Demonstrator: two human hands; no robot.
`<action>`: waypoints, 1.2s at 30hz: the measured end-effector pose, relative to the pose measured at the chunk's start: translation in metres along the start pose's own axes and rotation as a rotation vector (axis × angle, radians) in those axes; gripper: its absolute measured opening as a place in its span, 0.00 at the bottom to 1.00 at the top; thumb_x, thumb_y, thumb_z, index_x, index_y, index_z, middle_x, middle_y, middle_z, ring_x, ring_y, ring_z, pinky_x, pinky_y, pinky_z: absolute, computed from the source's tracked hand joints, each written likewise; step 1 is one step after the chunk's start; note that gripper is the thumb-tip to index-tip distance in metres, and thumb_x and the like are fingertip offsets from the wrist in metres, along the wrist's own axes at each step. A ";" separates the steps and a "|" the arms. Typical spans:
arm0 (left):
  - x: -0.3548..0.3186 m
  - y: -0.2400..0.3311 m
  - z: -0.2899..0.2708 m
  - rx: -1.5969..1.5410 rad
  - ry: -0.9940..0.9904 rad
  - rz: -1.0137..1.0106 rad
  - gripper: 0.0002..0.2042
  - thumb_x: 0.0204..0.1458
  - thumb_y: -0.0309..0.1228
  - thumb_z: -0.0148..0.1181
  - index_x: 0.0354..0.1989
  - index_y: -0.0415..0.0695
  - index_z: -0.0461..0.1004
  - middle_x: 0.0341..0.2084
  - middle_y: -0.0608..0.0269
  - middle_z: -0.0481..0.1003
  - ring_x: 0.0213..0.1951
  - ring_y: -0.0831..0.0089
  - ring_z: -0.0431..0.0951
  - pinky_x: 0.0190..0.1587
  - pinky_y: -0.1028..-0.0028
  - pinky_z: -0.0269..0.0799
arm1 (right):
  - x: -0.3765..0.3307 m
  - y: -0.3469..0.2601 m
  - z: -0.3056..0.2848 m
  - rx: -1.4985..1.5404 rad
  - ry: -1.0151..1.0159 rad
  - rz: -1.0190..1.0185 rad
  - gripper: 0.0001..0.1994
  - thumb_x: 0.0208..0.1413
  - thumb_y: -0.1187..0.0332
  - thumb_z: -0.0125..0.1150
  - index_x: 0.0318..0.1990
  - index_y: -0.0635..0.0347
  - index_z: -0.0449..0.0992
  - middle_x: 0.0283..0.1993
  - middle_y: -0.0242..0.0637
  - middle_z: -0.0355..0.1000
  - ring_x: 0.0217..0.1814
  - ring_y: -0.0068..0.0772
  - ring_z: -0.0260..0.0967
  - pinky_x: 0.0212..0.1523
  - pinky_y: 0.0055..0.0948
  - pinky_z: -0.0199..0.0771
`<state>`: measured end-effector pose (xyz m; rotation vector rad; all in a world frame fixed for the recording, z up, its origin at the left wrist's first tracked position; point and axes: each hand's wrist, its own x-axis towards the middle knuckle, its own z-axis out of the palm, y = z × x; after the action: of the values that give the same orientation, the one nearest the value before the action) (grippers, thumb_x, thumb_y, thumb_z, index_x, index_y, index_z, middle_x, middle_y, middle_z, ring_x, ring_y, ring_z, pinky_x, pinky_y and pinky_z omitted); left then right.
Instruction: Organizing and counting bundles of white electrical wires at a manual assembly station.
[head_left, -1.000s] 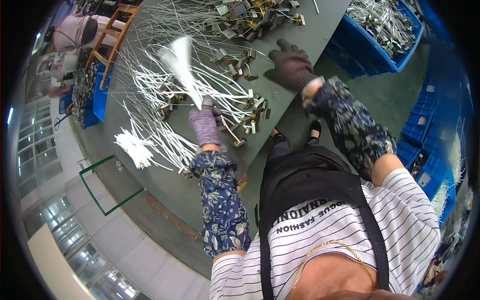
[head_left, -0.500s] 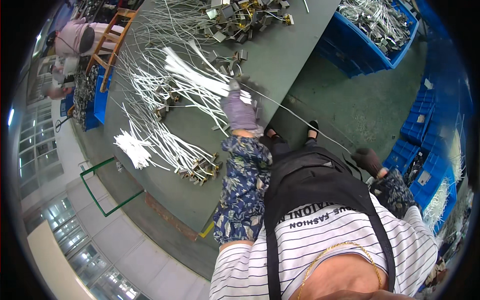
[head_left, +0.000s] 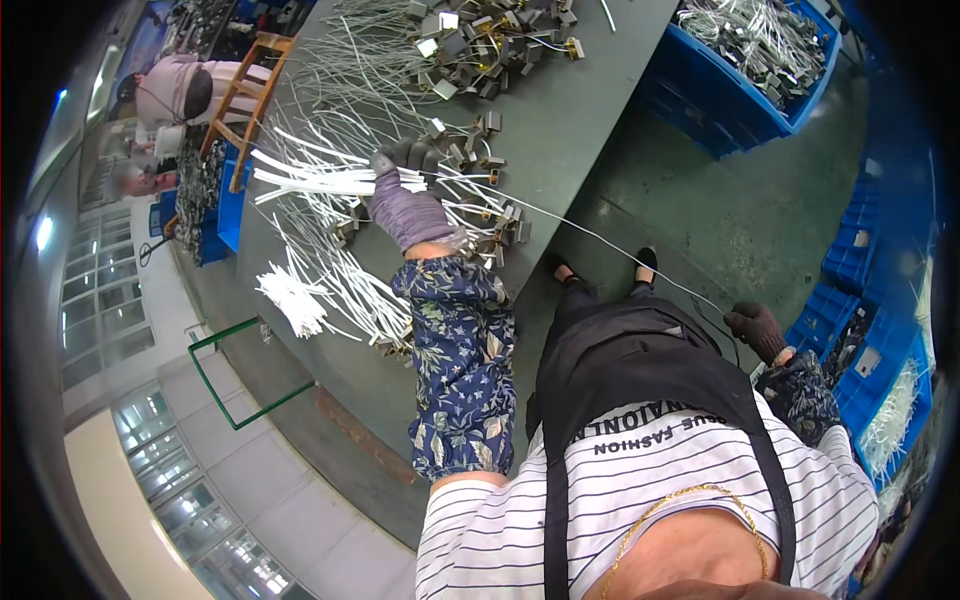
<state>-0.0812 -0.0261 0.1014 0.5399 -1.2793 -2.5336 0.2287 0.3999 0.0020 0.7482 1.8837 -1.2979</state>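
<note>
Left fingers | around white tubes | longer ends jutting left

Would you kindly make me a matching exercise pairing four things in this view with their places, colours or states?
1. left hand
2. right hand
3. wooden ladder
4. bib apron

A. orange-brown, at the picture's upper left
B. gripping white tubes over the table
C. black
D. away from the table, at one end of a thin wire

Pairs: 1-B, 2-D, 3-A, 4-C
</note>
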 end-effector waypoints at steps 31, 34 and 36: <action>-0.006 0.004 -0.105 0.867 0.093 -0.165 0.15 0.55 0.40 0.61 0.33 0.37 0.72 0.15 0.65 0.71 0.13 0.77 0.68 0.13 0.77 0.61 | 0.127 -0.378 0.184 -0.503 0.141 -1.001 0.23 0.51 0.52 0.60 0.53 0.53 0.72 0.54 0.51 0.68 0.51 0.49 0.70 0.50 0.42 0.70; -0.017 -0.001 -0.104 0.607 0.086 -0.183 0.16 0.56 0.41 0.59 0.36 0.38 0.71 0.12 0.68 0.66 0.11 0.77 0.63 0.12 0.77 0.57 | 0.185 -0.393 0.179 -0.655 0.235 -1.139 0.17 0.51 0.56 0.61 0.44 0.56 0.76 0.46 0.47 0.73 0.43 0.45 0.73 0.43 0.39 0.72; -0.012 -0.001 -0.118 0.198 -0.086 -0.248 0.15 0.56 0.41 0.58 0.36 0.39 0.70 0.11 0.70 0.60 0.10 0.76 0.59 0.12 0.75 0.55 | 0.186 -0.398 0.175 -0.809 0.189 -1.137 0.14 0.50 0.58 0.62 0.39 0.57 0.78 0.40 0.43 0.75 0.37 0.41 0.74 0.39 0.36 0.73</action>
<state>-0.0198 -0.1059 0.0391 0.6759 -1.5960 -2.6691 -0.1500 0.1171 0.0182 -0.7606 2.8139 -0.8337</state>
